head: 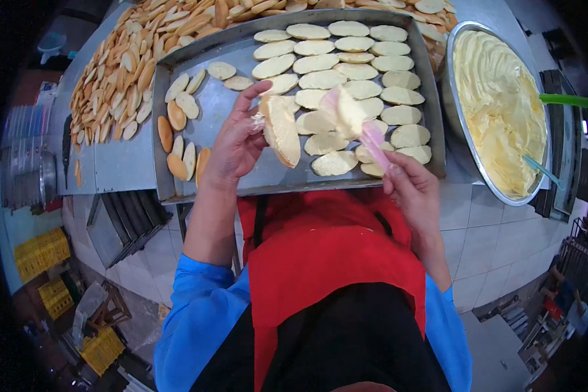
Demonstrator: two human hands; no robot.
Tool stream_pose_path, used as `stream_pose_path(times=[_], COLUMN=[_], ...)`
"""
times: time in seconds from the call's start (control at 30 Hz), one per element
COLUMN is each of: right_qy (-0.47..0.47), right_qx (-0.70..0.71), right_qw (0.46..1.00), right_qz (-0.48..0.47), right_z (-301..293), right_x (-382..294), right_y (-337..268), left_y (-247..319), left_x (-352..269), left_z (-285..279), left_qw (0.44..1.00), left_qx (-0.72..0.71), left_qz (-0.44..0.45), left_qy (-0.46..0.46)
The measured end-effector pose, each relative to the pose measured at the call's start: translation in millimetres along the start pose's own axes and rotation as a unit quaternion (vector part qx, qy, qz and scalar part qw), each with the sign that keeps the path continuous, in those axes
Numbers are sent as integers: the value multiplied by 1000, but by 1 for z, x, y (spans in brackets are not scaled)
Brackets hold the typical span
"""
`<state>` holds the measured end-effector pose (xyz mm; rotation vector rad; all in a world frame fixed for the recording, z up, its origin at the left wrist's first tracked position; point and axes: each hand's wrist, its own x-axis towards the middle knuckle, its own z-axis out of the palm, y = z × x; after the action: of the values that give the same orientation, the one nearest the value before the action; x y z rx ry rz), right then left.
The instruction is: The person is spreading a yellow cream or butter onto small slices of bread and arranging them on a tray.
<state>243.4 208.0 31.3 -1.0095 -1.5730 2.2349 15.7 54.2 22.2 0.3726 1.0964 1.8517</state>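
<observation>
My left hand (240,139) holds a halved oval bread piece (280,132) upright over the tray, its cut face coated with pale cream. In my right hand (409,183) is the handle of a pink plastic spatula (374,142), whose blade carries a thick lump of cream (349,113). Beneath both hands lies a large metal baking tray (220,44). Its right part bears rows of cream-coated bread slices (335,163). On the tray's left side, several loose bread slices (176,117) lie in no clear order. A little cream clings to my left fingers.
A heap of bread slices (122,78) covers the table (122,169) behind and left of the tray. At right stands a metal basin (465,125) of cream, with a green handle (568,101) and a light-blue utensil (544,171) in it. Another person (566,296) is far right.
</observation>
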Motion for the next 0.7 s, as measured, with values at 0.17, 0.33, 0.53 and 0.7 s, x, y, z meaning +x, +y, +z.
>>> stream_pose_path(times=[0.17, 0.33, 0.53, 0.7], right_qy=[29, 25, 2, 33], right_qx=[54, 76, 91, 82], right_qw=[998, 997, 996, 996], right_qz=[13, 3, -10, -13], right_z=[-15, -14, -14, -17], right_x=[-1, 3, 1, -9], right_y=[7, 11, 14, 10], left_y=[7, -30, -27, -7], left_x=[-39, -48, -35, -58], left_z=[-36, -59, -37, -75], left_qw=[986, 927, 717, 561], left_qx=[152, 355, 671, 812], left_qz=[-52, -75, -107, 7], left_qy=[46, 99, 158, 159])
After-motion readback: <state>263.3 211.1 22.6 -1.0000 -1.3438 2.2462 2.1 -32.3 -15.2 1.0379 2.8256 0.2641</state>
